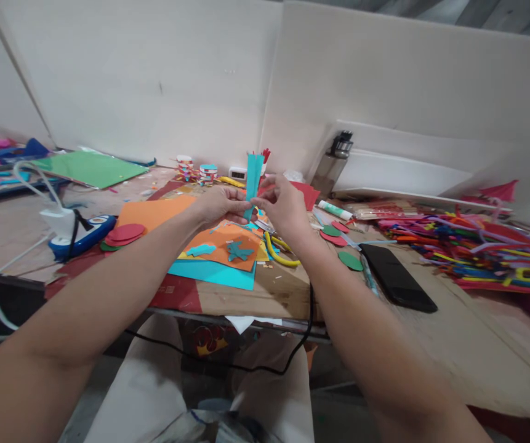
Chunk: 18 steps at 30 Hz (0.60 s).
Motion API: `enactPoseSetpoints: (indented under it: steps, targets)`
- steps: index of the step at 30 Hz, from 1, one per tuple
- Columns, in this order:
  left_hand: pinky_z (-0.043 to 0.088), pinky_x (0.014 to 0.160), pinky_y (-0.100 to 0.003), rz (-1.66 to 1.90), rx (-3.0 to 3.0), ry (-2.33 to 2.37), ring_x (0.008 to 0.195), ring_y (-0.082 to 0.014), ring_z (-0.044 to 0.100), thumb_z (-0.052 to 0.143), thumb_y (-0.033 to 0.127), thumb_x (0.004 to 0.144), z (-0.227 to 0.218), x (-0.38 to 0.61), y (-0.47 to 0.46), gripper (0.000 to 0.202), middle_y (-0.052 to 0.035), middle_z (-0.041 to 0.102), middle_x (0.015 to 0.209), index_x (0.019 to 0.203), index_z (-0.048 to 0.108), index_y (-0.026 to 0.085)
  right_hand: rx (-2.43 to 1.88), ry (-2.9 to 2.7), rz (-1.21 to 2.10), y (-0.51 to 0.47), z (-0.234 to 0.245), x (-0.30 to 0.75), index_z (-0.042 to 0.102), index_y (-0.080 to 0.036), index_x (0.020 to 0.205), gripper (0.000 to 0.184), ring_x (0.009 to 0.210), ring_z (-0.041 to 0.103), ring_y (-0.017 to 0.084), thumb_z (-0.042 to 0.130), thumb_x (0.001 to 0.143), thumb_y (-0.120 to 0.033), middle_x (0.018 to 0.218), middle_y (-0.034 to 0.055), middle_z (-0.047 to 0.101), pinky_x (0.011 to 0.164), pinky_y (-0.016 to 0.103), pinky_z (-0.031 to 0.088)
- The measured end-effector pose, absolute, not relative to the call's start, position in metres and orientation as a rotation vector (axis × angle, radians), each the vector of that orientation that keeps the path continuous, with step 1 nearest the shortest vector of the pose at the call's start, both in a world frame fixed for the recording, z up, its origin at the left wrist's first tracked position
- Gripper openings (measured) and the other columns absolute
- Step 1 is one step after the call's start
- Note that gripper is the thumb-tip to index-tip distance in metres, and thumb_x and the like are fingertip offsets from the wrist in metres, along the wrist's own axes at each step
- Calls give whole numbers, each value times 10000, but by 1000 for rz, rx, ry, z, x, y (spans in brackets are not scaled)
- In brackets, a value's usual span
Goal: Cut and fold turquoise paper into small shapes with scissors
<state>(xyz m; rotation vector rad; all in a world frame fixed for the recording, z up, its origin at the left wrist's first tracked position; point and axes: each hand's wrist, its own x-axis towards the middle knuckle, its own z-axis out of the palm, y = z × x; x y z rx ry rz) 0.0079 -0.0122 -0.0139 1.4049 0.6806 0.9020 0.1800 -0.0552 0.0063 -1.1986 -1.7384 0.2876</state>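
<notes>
Both my hands are raised over the middle of the table and pinch a narrow teal paper strip (253, 178) that stands upright between them. My left hand (221, 204) grips its lower part with closed fingers. My right hand (281, 206) pinches it from the right side. Below the hands lie orange paper sheets (225, 243) on a teal sheet (213, 274), with small teal cut-out shapes (239, 251) on top. Yellow-handled scissors (278, 251) lie just under my right wrist.
A black phone (396, 277) lies right of my right arm. A heap of coloured pipe cleaners (472, 246) fills the right side. A glue stick (335, 210), a bottle (333, 161), red paper discs (124, 234), a green sheet (89, 167) and a white cable (1, 271) surround the work area.
</notes>
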Motion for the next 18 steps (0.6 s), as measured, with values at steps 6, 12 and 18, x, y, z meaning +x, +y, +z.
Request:
enactPoseSetpoints:
  steps: [6, 12, 18]
  targets:
    - [560, 560, -220, 955, 1402, 679, 676, -152, 705, 839, 274, 674, -10, 6, -14, 262, -69, 725, 773, 791, 669, 113, -1118, -1594, 684, -46, -4, 175, 574, -181, 747, 178, 584, 570, 113, 722, 724, -277, 639, -22, 624, 564, 247, 419]
    - [495, 479, -167, 941, 1393, 595, 562, -95, 637, 816, 303, 708, -9, 8, -18, 263, -75, 714, 727, 803, 689, 92, -1058, -1421, 895, -53, 0, 172, 544, -181, 722, 119, 524, 574, 85, 657, 747, -203, 594, -60, 578, 533, 218, 407]
    - [458, 443, -145, 926, 1281, 581, 587, -101, 645, 747, 292, 793, -6, 12, -22, 213, -64, 686, 686, 835, 688, 92, -1089, -1437, 851, -53, 1, 171, 499, -195, 743, 123, 525, 586, 86, 611, 789, -173, 597, -55, 592, 531, 208, 426]
